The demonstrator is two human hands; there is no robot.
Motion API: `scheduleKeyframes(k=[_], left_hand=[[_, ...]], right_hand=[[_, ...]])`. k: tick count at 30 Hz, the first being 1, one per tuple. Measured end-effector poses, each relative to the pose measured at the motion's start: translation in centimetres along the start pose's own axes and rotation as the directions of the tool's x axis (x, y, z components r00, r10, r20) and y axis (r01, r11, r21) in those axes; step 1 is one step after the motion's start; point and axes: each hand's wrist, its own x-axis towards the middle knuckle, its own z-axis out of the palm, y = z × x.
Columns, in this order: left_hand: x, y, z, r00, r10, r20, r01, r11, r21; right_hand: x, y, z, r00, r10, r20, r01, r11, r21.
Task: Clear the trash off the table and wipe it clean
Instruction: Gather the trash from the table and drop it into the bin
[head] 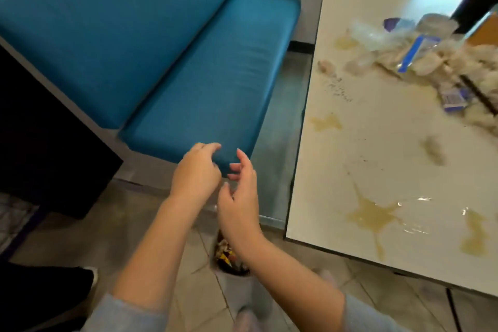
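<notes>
Hovering off the near left corner of the table (pixel 377 143), the left hand (pixel 196 172) and right hand (pixel 239 202) hang close together, both holding nothing: the left's fingers are loosely curled on air, the right's slack and spread. Below them, on the floor beside that same corner, sits the bin (pixel 229 272) with scraps in it. The trash (pixel 431 56) to be cleared lies on the table's far right part, a heap of crumpled tissue and clear wrappers. Its long axis runs slantwise from the table's far middle toward its right edge, where it passes out of view. A thin black stick (pixel 478 94) lies in it on much the same slant, its near end pointing at the right edge; which end is the tip I can't tell. Crumbs (pixel 336 89) are strewn on the table left of the heap, and a yellowish puddle (pixel 374 215) spreads close to the table's near edge, with more blotches up its left side. My worry is that the heap looks loose and light, so one big grab would likely shed bits over the table's edge, or toward the bench (pixel 188 75) off its left side. Dragging it through the wet patches would smear them wider, and soggy tissue may tear. The stick could roll off if nudged.
</notes>
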Motion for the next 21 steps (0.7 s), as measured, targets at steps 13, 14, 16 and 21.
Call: scheduleKeyframes(k=[13,14,16,21], left_hand=[[0.8,22.4,1.8,0.911,0.380,0.161,-0.387,0.922,0.018],[0.8,23.3,3.0,0.898,0.394,0.198,-0.406,0.914,0.023],[0.9,25.8,5.7,0.864,0.433,0.257,-0.455,0.890,0.030],[0.9,30.8,12.0,0.774,0.537,0.337,-0.581,0.813,0.038]], right_hand=[[5.5,-5.4,-27.5,0.948,-0.131,-0.292,-0.062,0.819,-0.570],[5.3,-4.8,-29.7,0.944,-0.118,-0.307,-0.110,0.768,-0.631],[4.5,-3.6,-34.2,0.929,-0.041,-0.367,-0.242,0.682,-0.690],[1.8,-1.2,-41.5,0.873,0.237,-0.427,-0.488,0.412,-0.769]])
